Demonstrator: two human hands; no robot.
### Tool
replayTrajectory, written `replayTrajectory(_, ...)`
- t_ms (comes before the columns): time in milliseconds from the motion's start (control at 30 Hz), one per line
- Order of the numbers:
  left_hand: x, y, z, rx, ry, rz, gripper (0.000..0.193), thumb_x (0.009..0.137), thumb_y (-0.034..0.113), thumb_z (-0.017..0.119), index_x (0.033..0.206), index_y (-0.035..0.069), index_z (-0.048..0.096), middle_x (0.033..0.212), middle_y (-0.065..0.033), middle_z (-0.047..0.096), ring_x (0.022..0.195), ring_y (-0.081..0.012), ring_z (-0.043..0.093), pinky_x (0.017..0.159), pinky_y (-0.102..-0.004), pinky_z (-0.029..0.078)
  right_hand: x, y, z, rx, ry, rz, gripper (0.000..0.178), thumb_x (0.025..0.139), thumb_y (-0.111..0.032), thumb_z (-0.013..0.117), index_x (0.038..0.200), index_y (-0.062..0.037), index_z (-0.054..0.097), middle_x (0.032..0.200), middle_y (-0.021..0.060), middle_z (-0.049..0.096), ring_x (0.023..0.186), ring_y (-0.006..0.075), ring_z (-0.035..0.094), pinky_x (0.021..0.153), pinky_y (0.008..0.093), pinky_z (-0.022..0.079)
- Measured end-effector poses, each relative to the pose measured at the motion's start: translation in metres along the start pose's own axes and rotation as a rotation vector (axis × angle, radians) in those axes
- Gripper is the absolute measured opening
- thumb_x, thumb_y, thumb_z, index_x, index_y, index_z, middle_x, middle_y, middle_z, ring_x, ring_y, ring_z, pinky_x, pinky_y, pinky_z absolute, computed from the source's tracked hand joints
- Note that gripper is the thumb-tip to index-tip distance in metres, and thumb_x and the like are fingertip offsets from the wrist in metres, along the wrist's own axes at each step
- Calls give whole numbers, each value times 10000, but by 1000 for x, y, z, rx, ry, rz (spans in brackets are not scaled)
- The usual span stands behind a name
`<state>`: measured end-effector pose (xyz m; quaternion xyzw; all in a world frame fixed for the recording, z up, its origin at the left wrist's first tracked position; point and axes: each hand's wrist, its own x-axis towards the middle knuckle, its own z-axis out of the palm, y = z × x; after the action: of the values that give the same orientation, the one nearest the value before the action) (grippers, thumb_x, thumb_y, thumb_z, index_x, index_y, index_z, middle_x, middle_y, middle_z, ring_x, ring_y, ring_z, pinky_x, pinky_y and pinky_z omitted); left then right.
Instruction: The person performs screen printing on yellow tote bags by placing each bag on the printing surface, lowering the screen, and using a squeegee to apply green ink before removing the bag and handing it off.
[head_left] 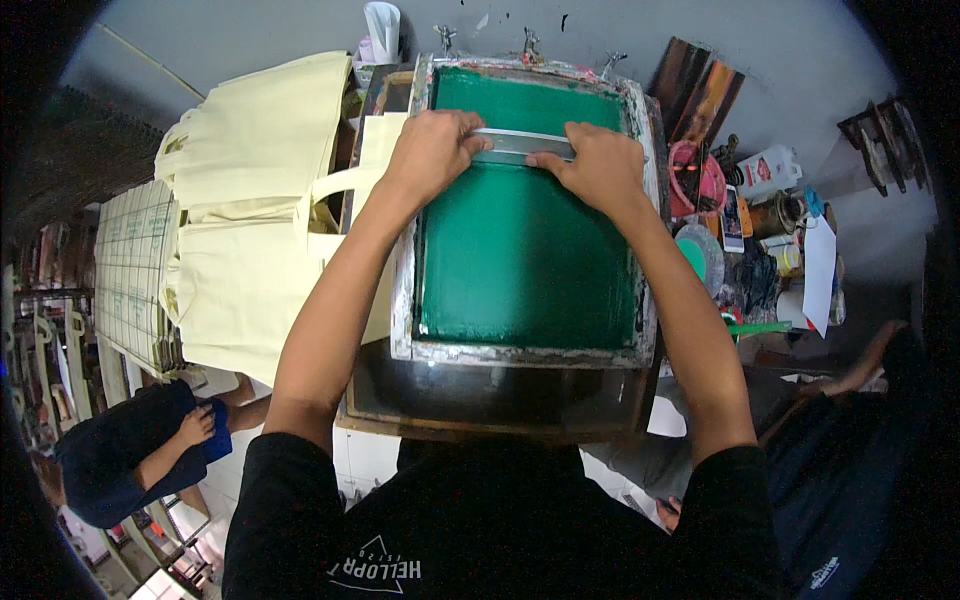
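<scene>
- The person's left hand (435, 150) gripped the left end of a silver metal bar (522, 144), its fingers curled closed over the far side and the thumb on the near side.
- The right hand (603, 165) held the bar's other end in a matching grip, fingers bent around the metal and thumb tip toward the left hand.
- The bar lay crosswise over the upper part of a green panel (525, 250), well above the panel's near edge; the bar's underside was hidden from view.
- A pale, paint-stained frame (402, 310) bordered the panel on all sides, resting above a dark worktable (480, 395), with metal fittings (446, 40) along its far edge.
- At left, cream fabric bags (260, 130) were spread in overlapping layers, one reaching the frame's left side, near a surface covered with a gridded sheet (130, 270).
- To the right of the frame, a pink bowl (684, 200), a phone (732, 225), a white jug (768, 170) and a hanging white sheet (819, 275) crowded a cluttered side area, a green strip (762, 327) at its near end.
- A co-worker in dark clothing (130, 450) appeared at lower left, one hand near the body; another person in a dark shirt (850, 470) was at lower right, an arm extended.
</scene>
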<state>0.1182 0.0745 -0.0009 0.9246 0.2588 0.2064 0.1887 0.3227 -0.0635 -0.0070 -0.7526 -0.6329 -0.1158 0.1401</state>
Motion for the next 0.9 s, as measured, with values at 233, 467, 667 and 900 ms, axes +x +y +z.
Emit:
replayTrajectory(233,-71,37,-11,-87,-55,-34,253,880,233,739,1010,16,737,922,-204,713,847,-397,687,765,-453,534,-69,-26,-20,79,-21,-14,637,787,-682,700,743,-51,619,716,125,659,661,346,673,557,475,491)
replayTrajectory(467,-169,88,-22,-103,-97,-43,165,856,155,756,940,16,731,886,-184,702,833,-367,667,768,-437,528,-167,-72,-41,44,59,-50,594,827,-674,670,728,-99,559,671,78,542,577,283,580,512,411,432)
replayTrajectory(667,-223,91,-11,-194,49,46,461,799,163,812,1211,30,654,1182,-170,690,1094,-349,648,968,-459,487,-207,-86,-48,33,77,-78,339,805,-409,735,807,-103,589,758,56,557,725,266,609,642,407,481)
replayTrajectory(900,-251,67,-10,26,314,100,1168,666,374,927,1572,80,252,1578,-216,376,1467,-394,356,1196,-647,141,-202,-80,-82,302,277,-76,250,726,-190,781,936,-92,687,1007,80,673,899,286,669,775,437,526)
